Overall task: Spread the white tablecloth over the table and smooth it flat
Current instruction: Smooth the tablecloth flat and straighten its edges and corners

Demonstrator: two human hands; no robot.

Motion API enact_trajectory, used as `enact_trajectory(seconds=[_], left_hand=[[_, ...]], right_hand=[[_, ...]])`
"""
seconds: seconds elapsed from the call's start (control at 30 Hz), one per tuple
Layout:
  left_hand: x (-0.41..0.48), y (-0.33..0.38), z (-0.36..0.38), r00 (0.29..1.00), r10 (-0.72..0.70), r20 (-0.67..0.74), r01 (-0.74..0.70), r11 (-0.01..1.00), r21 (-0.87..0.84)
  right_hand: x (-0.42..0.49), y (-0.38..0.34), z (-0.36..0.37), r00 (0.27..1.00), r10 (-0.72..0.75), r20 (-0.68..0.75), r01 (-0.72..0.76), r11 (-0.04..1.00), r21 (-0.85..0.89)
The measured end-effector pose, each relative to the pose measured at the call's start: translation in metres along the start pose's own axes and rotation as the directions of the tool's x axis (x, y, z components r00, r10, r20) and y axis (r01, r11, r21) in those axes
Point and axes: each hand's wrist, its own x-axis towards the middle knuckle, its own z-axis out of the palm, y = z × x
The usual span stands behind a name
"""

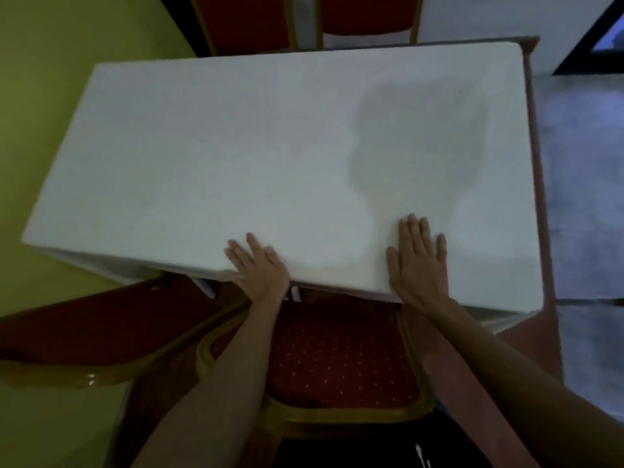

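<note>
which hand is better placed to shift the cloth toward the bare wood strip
Right, probably: the right hand lies flat on the tablecloth, nearer that bare table edge than the left hand.

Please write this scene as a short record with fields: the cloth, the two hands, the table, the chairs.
cloth: white tablecloth covers almost the whole top and looks flat
hands: left hand and right hand both lie flat, fingers straight, on the cloth at its near edge
table: a strip of the brown table shows bare along the right side
chairs: red near chair below the hands; two red far chairs beyond the table
shadow: grey shadow on the cloth's right half
</note>
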Motion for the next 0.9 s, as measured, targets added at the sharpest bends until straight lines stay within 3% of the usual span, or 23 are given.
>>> enact_trajectory(seconds=[0.07, 0.17, 0.27, 0.43, 0.57, 0.63, 0.73, 0.8, 0.83, 0.9], left_hand=[[0.006, 0.008, 0.001, 0.986, 0.165, -0.009, -0.165, 0.986, 0.013], [0.032, -0.002, -0.007, 0.875, 0.484, 0.015, -0.482, 0.869, 0.112], [0.088, -0.034, -0.03, 0.896, 0.443, -0.002, -0.44, 0.891, 0.115], [0.17, -0.103, -0.074, 0.907, 0.422, -0.002, -0.416, 0.894, 0.165], [0.212, -0.096, -0.088, 0.925, 0.379, 0.024, -0.38, 0.921, 0.09], [0.221, -0.065, -0.088, 0.87, 0.492, 0.019, -0.492, 0.868, 0.069], [0.228, -0.014, -0.077, 0.72, 0.688, 0.087, -0.694, 0.715, 0.082], [0.242, 0.007, -0.07, 0.651, 0.747, 0.137, -0.759, 0.642, 0.107], [0.255, 0.012, -0.068, 0.646, 0.752, 0.133, -0.763, 0.633, 0.131], [0.291, 0.008, -0.073, 0.725, 0.687, 0.058, -0.687, 0.712, 0.145]], right_hand=[[0.017, -0.048, 0.015, 0.987, -0.144, 0.071, 0.146, 0.989, -0.029], [0.036, -0.113, 0.037, 0.947, -0.282, 0.155, 0.294, 0.954, -0.064], [0.049, -0.162, 0.055, 0.938, -0.304, 0.167, 0.318, 0.946, -0.064], [0.069, -0.219, 0.077, 0.971, -0.205, 0.123, 0.212, 0.976, -0.046], [0.113, -0.272, 0.086, 0.986, -0.15, 0.078, 0.153, 0.988, -0.031], [0.138, -0.289, 0.088, 0.99, -0.128, 0.065, 0.13, 0.991, -0.029], [0.165, -0.3, 0.087, 0.993, -0.102, 0.056, 0.105, 0.993, -0.052], [0.179, -0.3, 0.084, 0.996, -0.072, 0.051, 0.074, 0.996, -0.049], [0.187, -0.298, 0.081, 0.998, -0.052, 0.043, 0.054, 0.997, -0.048], [0.205, -0.296, 0.077, 0.999, -0.02, 0.03, 0.021, 0.999, -0.044]])
